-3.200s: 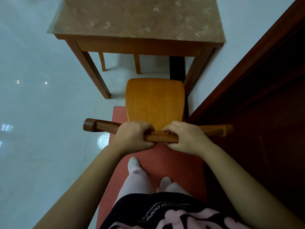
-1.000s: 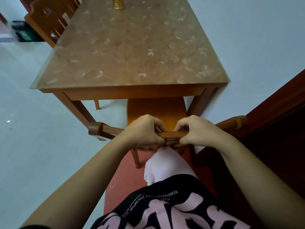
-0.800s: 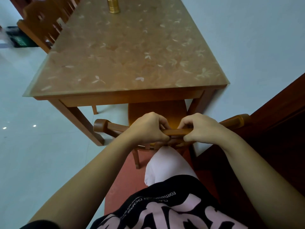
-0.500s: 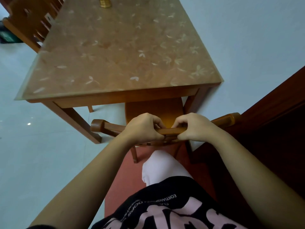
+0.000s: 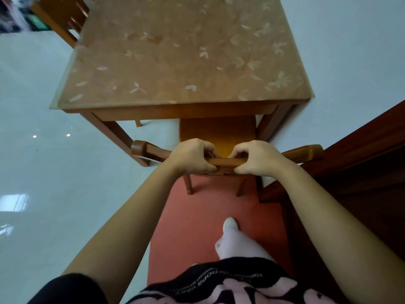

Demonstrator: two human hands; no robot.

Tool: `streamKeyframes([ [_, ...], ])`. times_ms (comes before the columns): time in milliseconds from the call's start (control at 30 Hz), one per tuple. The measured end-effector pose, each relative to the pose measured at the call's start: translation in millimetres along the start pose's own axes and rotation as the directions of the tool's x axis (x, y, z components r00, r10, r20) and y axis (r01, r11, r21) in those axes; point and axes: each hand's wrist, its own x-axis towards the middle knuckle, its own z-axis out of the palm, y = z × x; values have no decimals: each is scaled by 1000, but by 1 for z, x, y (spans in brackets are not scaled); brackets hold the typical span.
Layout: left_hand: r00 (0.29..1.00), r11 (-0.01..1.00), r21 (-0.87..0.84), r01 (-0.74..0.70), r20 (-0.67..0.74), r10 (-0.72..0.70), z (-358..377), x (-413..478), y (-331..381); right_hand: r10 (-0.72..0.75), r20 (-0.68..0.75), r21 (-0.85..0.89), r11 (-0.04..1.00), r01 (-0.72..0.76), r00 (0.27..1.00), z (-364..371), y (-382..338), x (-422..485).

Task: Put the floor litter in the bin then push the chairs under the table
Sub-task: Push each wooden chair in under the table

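Desk (image 5: 182,62): leaf-patterned top, bare near end. Chair (image 5: 218,132): seat partly under desk, further push judged remaining. Second chair (image 5: 61,16): far corner, placement unclear. Left hand (image 5: 190,156), right hand (image 5: 256,159): both clenched on chair's top rail. Litter, bin: not identifiable.

Chair (image 5: 219,137) sits w/ its seat partly under near edge of table (image 5: 182,62); back legs on mat (image 5: 197,216). Left hand (image 5: 190,156) & right hand (image 5: 256,159) side by side on top rail. 2nd chair (image 5: 63,16) at table's far-left side. Wooden door (image 5: 361,172) on right.
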Motion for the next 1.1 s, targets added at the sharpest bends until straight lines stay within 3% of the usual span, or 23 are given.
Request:
streamKeyframes([
  [367,1000,1000,9,20,19,-20,-1,1,2,-96,81,22,995,95,992,-5,6,5],
  [1100,997,991,-129,-32,61,40,0,12,-4,-19,57,89,996,14,998,-3,12,9],
])
